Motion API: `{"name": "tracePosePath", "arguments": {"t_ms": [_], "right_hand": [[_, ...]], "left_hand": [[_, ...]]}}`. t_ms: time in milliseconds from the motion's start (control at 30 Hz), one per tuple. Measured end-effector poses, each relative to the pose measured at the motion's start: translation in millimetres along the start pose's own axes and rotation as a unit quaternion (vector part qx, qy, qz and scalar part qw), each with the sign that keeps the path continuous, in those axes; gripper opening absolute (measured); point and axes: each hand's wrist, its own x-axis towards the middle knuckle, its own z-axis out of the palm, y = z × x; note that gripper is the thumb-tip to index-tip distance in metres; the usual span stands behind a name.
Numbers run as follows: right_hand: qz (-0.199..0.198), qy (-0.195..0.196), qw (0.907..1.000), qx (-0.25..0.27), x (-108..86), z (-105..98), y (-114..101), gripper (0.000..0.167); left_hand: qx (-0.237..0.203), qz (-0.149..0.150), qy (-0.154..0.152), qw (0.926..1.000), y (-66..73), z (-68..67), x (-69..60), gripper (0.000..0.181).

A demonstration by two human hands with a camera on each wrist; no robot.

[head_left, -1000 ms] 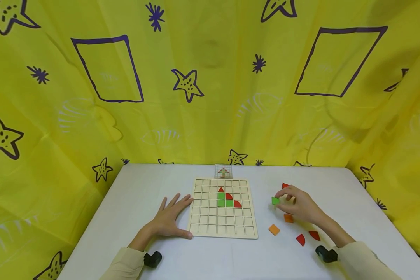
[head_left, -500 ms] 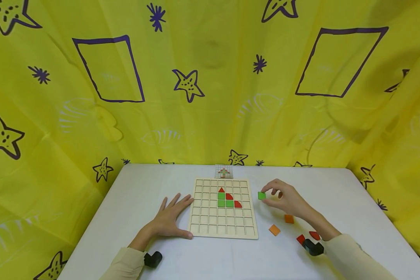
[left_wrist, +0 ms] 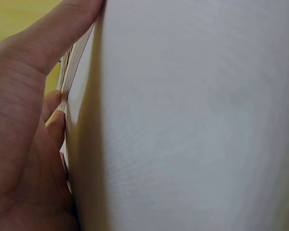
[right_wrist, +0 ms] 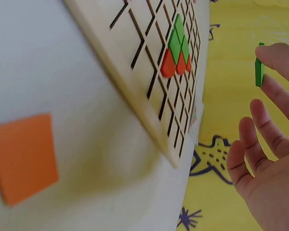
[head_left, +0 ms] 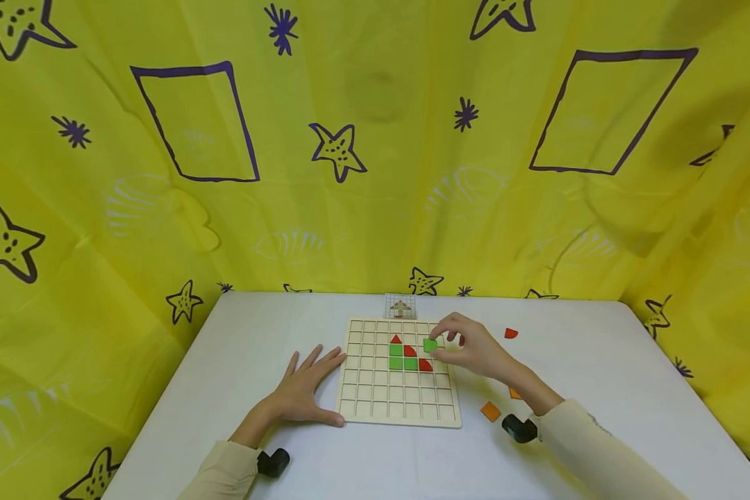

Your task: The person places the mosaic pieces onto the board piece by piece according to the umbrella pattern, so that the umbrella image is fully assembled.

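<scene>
A pale wooden grid board (head_left: pixel 365 396) lies mid-table, holding a red triangle (head_left: pixel 396 339), several green squares (head_left: pixel 396 363) and red quarter-round pieces (head_left: pixel 425 364). My right hand (head_left: pixel 481 353) pinches a green square (head_left: pixel 430 345) between thumb and index finger over the board's right part; in the right wrist view this green tile (right_wrist: pixel 259 67) is seen edge-on, clear of the board. My left hand (head_left: pixel 301 394) lies spread at the board's left edge, fingertips and thumb touching it. The left wrist view shows the thumb (left_wrist: pixel 62 29) against the board's side.
A small pattern card (head_left: pixel 400 305) stands or lies behind the board. Right of the board are an orange square (head_left: pixel 490 411), another orange piece (head_left: pixel 515 394) partly under the right forearm, and a red piece (head_left: pixel 511 333). A yellow patterned curtain surrounds the white table.
My right hand has carried the green square leftward from the loose pieces to above the board. The forearm now covers the red pieces at the lower right. My left hand has stayed put.
</scene>
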Motion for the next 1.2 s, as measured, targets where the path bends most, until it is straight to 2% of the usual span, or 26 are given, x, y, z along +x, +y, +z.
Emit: {"name": "tracePosePath", "arguments": {"t_ms": [333, 533, 700, 933, 1200], "right_hand": [[0.001, -0.027, 0.9993, 0.027, 24.3, 25, -8, 0.021], [0.003, -0.046, 0.9988, 0.017, 33.9, 40, -8, 0.021], [0.008, -0.054, 0.9984, 0.019, 39.6, 54, -8, 0.020], [0.018, -0.045, 0.9987, 0.013, 44.4, 72, -8, 0.021], [0.030, -0.052, 0.9982, 0.000, 46.9, 87, -9, 0.020]], "left_hand": [[0.003, 0.000, 0.001, 1.0000, 0.6, 0.3, 1.4, 0.119], [0.002, 0.002, 0.006, 1.0000, 0.9, 0.3, 2.1, 0.118], [-0.006, 0.016, 0.023, 0.9996, -0.7, 2.4, 1.2, 0.119], [-0.005, 0.001, 0.004, 1.0000, 1.2, 0.0, 0.3, 0.119], [-0.006, -0.001, 0.011, 0.9999, -4.9, 5.8, 1.3, 0.122]]}}
